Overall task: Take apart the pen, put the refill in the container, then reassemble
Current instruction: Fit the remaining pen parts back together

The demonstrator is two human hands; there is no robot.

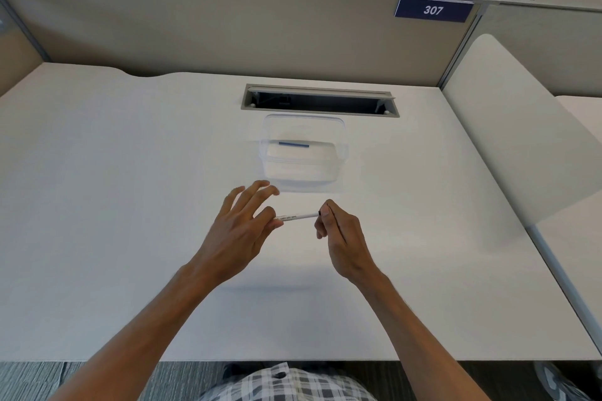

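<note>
A thin blue refill [293,144] already lies inside the clear plastic container [338,153], which sits on the white worktop [130,172] just beyond the hands, so the taking apart and the drop-off look done, and what remains seems to be closing the pen up again. The pen [298,216] is held level above the worktop between both hands: a slim, white, smooth barrel with small dark print along its side. The left hand [237,231] pinches its left end between thumb and forefinger, the other fingers [257,189] spread wide and straight. The right hand [342,234] has its fingers curled together around the right end, where a small dark piece, probably the tip or cap, shows at the fingertips; whether it is fully seated cannot be told. The container is thin-walled and rounded at its corners.
</note>
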